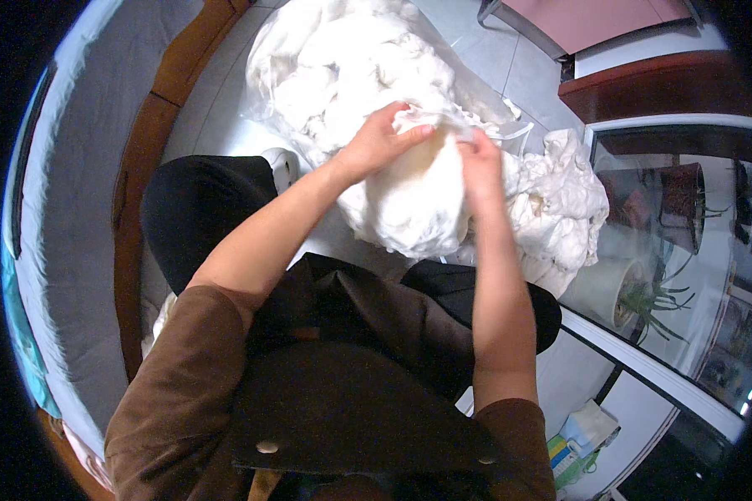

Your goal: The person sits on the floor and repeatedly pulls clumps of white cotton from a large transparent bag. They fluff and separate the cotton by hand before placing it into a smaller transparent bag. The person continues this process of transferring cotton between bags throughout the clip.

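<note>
A large clear plastic bag (260,94) full of white fluffy fabric or fibre (357,69) lies on the tiled floor in front of me. My left hand (385,141) grips the upper edge of a white, soft piece (413,200) that hangs down between my arms. At the other side of that edge, my right hand (479,150) pinches the same piece; its fingers are blurred. A second pile of crumpled white material (558,206) lies to the right, beyond my right forearm.
A bed with a grey cover (94,188) and wooden frame (141,150) stands at the left. Along the right is a glass door (633,319) with potted plants (655,300) behind it. A pink-topped piece of furniture (592,22) stands at the upper right, a bag (583,438) at the lower right.
</note>
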Demonstrator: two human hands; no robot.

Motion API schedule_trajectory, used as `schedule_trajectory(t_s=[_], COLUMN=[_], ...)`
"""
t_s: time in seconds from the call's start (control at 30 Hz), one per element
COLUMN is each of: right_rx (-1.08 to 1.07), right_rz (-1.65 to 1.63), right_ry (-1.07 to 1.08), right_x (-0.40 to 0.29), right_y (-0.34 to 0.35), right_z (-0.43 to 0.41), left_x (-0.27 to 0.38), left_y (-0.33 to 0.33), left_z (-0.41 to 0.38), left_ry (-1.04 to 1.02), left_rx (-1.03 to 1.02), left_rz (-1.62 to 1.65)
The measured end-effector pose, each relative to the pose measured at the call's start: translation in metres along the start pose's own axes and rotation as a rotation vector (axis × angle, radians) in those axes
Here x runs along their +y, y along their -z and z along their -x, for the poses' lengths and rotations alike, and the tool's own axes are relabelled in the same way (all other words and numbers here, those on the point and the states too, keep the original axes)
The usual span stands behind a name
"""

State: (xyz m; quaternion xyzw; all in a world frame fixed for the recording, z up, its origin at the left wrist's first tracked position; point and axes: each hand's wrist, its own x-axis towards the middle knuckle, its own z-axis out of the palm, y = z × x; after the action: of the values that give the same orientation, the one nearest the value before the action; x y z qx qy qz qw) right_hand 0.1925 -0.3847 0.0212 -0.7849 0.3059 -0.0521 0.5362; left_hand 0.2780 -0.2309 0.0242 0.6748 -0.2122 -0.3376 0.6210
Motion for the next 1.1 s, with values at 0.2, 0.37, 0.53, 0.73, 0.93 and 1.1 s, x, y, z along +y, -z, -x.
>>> schedule_trajectory(t_s=[0.2,0.37,0.53,0.73,0.93,1.1], right_rx=[0.312,0.216,0.418,0.316,0.379,0.296], right_rz=[-0.869,-1.022,-0.933,-1.019,-1.086,-1.051], right_ry=[-0.208,-0.248,-0.199,-0.181,-0.129,-0.117], right_x=[0.016,0.052,0.025,0.052,0.013,0.005], right_y=[0.060,0.139,0.197,0.242,0.209,0.209], right_z=[-0.012,-0.027,-0.008,0.030,0.038,0.034], left_x=[-0.008,-0.021,-0.037,-0.051,-0.059,-0.014], left_y=[0.033,0.062,0.081,0.094,0.082,0.002], left_z=[0.002,-0.006,-0.013,-0.021,-0.013,-0.004], left_ry=[0.230,0.362,0.343,0.283,0.101,-0.617], left_rx=[0.220,0.547,0.642,0.668,0.657,0.394], left_rz=[-0.077,0.174,0.310,0.333,-0.469,-0.646])
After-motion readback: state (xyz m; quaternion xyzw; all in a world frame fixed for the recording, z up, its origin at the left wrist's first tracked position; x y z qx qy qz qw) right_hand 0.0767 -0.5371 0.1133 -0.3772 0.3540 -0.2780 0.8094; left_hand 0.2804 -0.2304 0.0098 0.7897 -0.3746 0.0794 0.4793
